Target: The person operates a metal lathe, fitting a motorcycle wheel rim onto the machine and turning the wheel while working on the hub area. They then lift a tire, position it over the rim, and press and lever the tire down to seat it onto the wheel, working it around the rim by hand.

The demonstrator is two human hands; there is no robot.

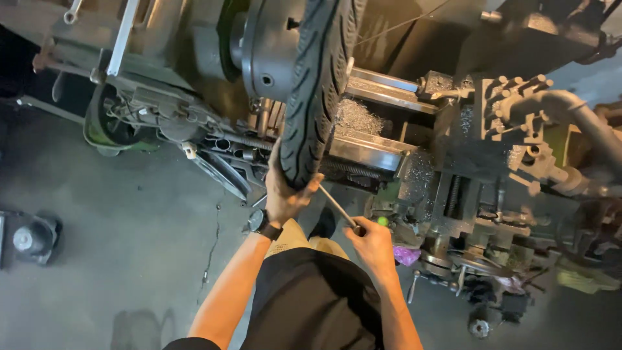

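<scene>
A black treaded tyre on a wheel hangs in front of a lathe, its lower edge near my waist. My left hand, with a dark watch on the wrist, grips the bottom of the tyre. My right hand holds a thin metal rod by a green-tipped end. The rod slants up and left until its tip meets the tyre's lower edge.
A grey lathe with metal shavings on its bed fills the right and centre. A green machine base stands at the left. A small dark round object sits on the concrete floor at far left.
</scene>
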